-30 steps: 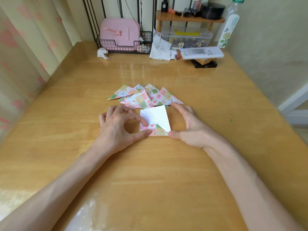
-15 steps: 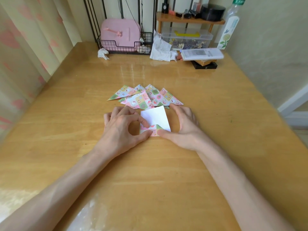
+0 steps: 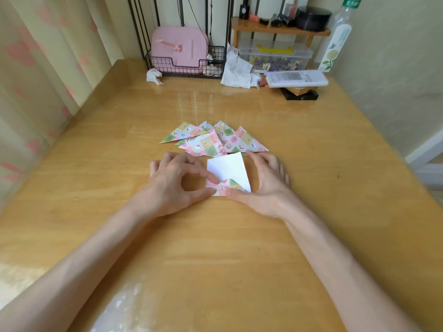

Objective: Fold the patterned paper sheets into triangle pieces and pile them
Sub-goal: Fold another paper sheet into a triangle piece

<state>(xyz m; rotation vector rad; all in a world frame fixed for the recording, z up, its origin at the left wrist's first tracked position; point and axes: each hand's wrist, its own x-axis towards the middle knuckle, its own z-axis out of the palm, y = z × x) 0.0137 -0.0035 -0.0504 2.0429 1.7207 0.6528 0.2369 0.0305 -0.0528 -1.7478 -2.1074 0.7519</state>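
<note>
Two bare forearms reach in from the near edge over the glossy wooden table (image 3: 215, 255). At mid-table, the left hand (image 3: 176, 184) bends its index finger and thumb into a ring, and both tips pin the left side of the paper sheet (image 3: 227, 167). The right hand (image 3: 267, 185) lays its thumb flat along the sheet's near edge, with its fingers loosely curved just beside the right edge. The sheet lies flat between the hands, white back up, and a patterned strip shows along its near side. Just beyond it, nearly touching its far corner, a fanned pile of folded triangles (image 3: 211, 142) rests on the table. At the far edge stand a wire basket (image 3: 184, 68) holding a pink case (image 3: 179, 47), a crumpled tissue (image 3: 154, 76), a clear plastic box (image 3: 275, 56), a small wooden shelf (image 3: 280, 29) and a bottle (image 3: 335, 41).
</note>
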